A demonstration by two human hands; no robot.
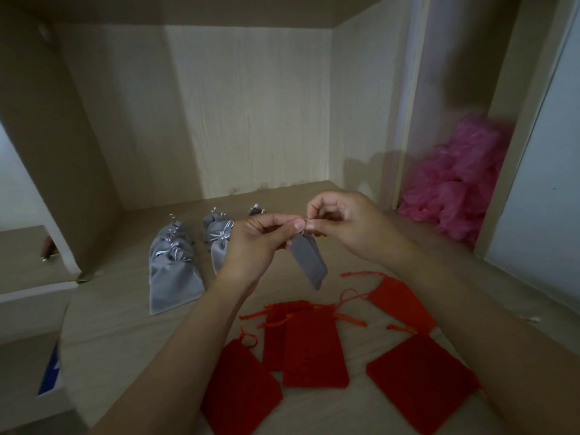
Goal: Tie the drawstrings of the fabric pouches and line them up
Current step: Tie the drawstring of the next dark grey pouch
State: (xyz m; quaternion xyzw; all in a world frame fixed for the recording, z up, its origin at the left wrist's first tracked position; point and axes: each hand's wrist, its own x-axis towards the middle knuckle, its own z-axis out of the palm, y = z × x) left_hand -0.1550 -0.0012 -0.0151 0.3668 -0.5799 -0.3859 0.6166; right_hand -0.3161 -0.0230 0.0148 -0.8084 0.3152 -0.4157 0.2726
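Alcove shelf (119,309), pale wood; left hand (251,243), right hand (351,224), fingers (295,226) clamped on grey pouch (309,262).

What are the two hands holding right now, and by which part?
The left hand and the right hand pinch a grey pouch at its top end; its body hangs free below.

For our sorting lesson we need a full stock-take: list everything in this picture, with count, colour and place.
held pouch: one, grey, hanging from both hands above the shelf.
tied pouches: at least five, grey, in rows at back left.
red pouches: five, red, lying flat in front.
plastic heap: one, pink, in the compartment at right.
shelf: one, pale wood, under the pouches.
left hand: pinches the held pouch's top.
right hand: pinches the same top.
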